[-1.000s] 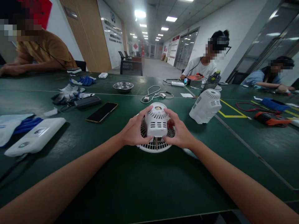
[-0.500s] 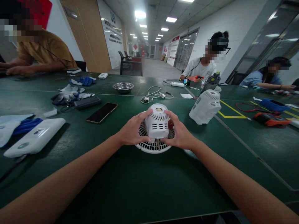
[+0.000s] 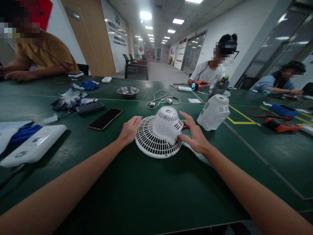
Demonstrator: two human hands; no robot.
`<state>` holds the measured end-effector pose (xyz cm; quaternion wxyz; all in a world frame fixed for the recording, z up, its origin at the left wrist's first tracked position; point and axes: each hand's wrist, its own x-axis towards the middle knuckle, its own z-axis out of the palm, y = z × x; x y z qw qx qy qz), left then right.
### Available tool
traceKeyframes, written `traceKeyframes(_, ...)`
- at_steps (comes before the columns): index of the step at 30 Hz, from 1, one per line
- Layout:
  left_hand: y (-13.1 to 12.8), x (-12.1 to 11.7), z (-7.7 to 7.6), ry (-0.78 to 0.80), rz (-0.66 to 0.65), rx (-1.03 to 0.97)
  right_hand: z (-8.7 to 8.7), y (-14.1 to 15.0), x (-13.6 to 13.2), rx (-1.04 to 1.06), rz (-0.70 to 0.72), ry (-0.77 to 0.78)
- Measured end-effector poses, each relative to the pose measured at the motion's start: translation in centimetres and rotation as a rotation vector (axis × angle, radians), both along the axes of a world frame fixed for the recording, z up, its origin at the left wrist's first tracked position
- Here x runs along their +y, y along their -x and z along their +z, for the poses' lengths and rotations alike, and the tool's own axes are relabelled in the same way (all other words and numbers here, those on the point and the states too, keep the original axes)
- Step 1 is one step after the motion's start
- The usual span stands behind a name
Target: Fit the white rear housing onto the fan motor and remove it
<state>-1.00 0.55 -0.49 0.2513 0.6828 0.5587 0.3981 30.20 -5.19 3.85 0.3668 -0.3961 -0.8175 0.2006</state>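
Note:
A white fan grille (image 3: pixel 149 143) lies on the table in front of me, with a white vented motor housing (image 3: pixel 166 120) standing on it. The housing's slotted side faces right. My left hand (image 3: pixel 130 131) is at the grille's left rim, fingers close together and curled against it; its thumb is hard to see. My right hand (image 3: pixel 195 135) is at the housing's right side. Its thumb and a finger touch the slotted side, while the index finger sticks out free.
A second white housing (image 3: pixel 214 112) stands to the right, before a bottle (image 3: pixel 221 85). A phone (image 3: pixel 105 119), a white power bank (image 3: pixel 34 145) and gloves lie left. Behind are a metal bowl (image 3: pixel 127 91) and a white cable (image 3: pixel 161 101). A multimeter (image 3: pixel 281 125) lies right. Several people sit around the table.
The housing and grille have turned, so the slots that faced me now face right. My left hand has moved from the housing to the grille rim; my right hand has loosened around the housing.

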Motion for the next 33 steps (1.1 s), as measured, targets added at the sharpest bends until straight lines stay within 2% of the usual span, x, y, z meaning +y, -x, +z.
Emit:
traceKeyframes(3, 0.1, 0.0, -0.1, 0.015, -0.026, -0.047, -0.1, 1.3, -0.6, -0.062, -0.110, 0.009)
traceKeyframes(6, 0.1, -0.1, -0.3, -0.022, -0.091, -0.217, -0.2, 1.9, -0.9, 0.027, -0.181, 0.081)
traceKeyframes(9, 0.1, -0.4, -0.2, -0.187, -0.176, -0.446, -0.2, 2.0, -0.9, 0.337, -0.144, 0.205)
traceKeyframes(11, -0.1, -0.4, -0.2, -0.301, -0.187, -0.516, -0.3, 2.1, -0.8, 0.600, -0.107, 0.321)
traceKeyframes(13, -0.4, -0.3, -0.4, -0.317, -0.192, -0.531, -0.5, 2.5, -0.9, 0.816, -0.079, 0.453)
traceKeyframes(15, -0.7, 0.0, -0.6, -0.199, -0.255, -0.551, -0.9, 3.2, -1.2, 0.941, -0.039, 0.591)
traceKeyframes(18, -0.9, 0.5, -0.9, 0.046, -0.349, -0.678, -1.8, 4.4, -1.7, 1.000, 0.047, 0.801)
traceKeyframes(22, -0.6, 0.5, -0.8, 0.271, -0.297, -0.816, -2.6, 5.1, -1.6, 0.980, 0.144, 0.996)
traceKeyframes(24, -0.5, 0.5, -0.7, 0.306, -0.257, -0.809, -2.7, 5.0, -1.3, 0.948, 0.148, 1.004)
traceKeyframes(27, -0.6, 0.6, -0.8, 0.255, -0.169, -0.745, -2.7, 4.9, -1.0, 0.848, 0.104, 0.959)
traceKeyframes(31, -0.8, 0.5, -0.8, 0.190, -0.105, -0.638, -3.1, 4.7, -0.4, 0.736, -0.015, 0.771)
traceKeyframes(33, -0.8, 0.3, -0.5, 0.162, -0.102, -0.599, -3.3, 3.9, 0.4, 0.709, -0.118, 0.655)
